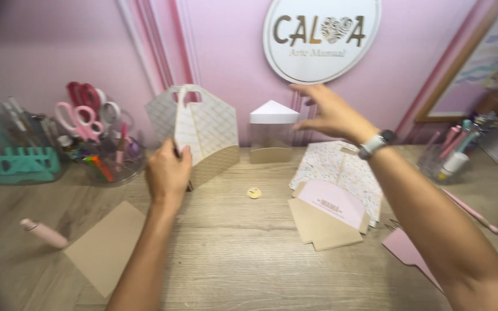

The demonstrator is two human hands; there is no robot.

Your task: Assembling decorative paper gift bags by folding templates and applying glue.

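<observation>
- Our left hand [167, 171], centre-left of frame, is closed w/ thumb and fingers pinching the near lower edge of a cream quilted-pattern paper gift bag [200, 129].
- The bag stands upright on the wooden table [231, 259], centre of frame, handle cut-outs at the top, just under the pink wall [47, 46].
- Our right hand [329, 114], upper centre-right, is open, fingers spread and slack, holding nothing; it hovers in the air just right of and above a small box w/ white pointed lid [272, 132]. Can't tell if fingertips touch the lid.
- That box sits at the back of the table, just right of the bag, clear middle and tan base.
- White-strapped wristwatch [376, 144] on our right wrist.
- Right of centre: a tan envelope w/ pink flap [327, 219] lies on a speckled patterned paper sheet [341, 167].
- Small round sticker [254, 193] on the table btwn bag and envelope.
- Lower left: flat tan card sheet [108, 247], w/ a pink tube-like tool [44, 233] beside it.
- Upper left: clear holder w/ pink scissors [79, 121] and pens; teal rack [15, 164] further left.
- Far right: pen cup [448, 155]; pink paper piece [407, 250] at lower right.
- Round white sign [321, 37] on the wall, top centre.
</observation>
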